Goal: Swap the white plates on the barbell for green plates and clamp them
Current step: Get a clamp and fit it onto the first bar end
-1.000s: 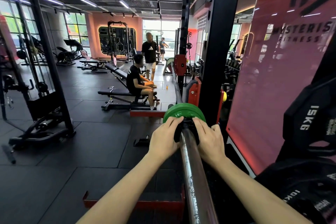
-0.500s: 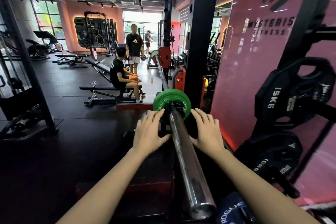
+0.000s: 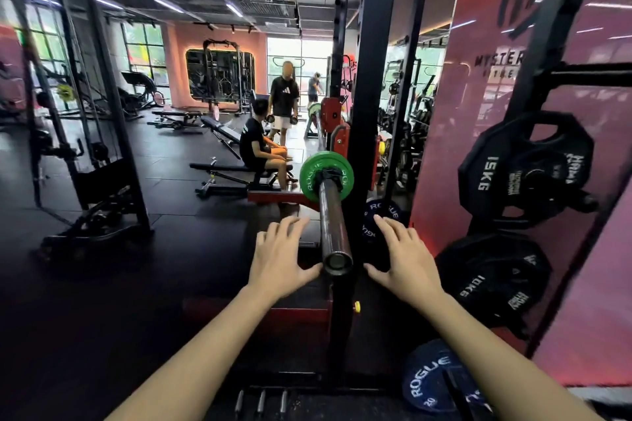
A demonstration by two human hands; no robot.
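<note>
A green plate (image 3: 309, 170) sits on the near sleeve of the barbell (image 3: 333, 220), with a black clamp (image 3: 329, 175) pressed against its face. The steel sleeve points at me and ends at about chest height. My left hand (image 3: 280, 258) hovers open just left of the sleeve's tip, thumb close to it. On the other side, my right hand (image 3: 405, 256) is spread open at the same height. Neither hand holds anything. A second green plate (image 3: 313, 110) shows on the bar's far end.
The black rack upright (image 3: 367, 85) stands right behind the bar. Black 15 kg (image 3: 523, 171) and 10 kg (image 3: 492, 280) plates hang on pegs at right. Blue Rogue plates (image 3: 434, 381) lean below. A person sits on a bench (image 3: 239, 169); another stands behind.
Both hands came off the clamp and green plate and drew back along the sleeve to its tip. My view pulled back too, so the bar's end is visible.
</note>
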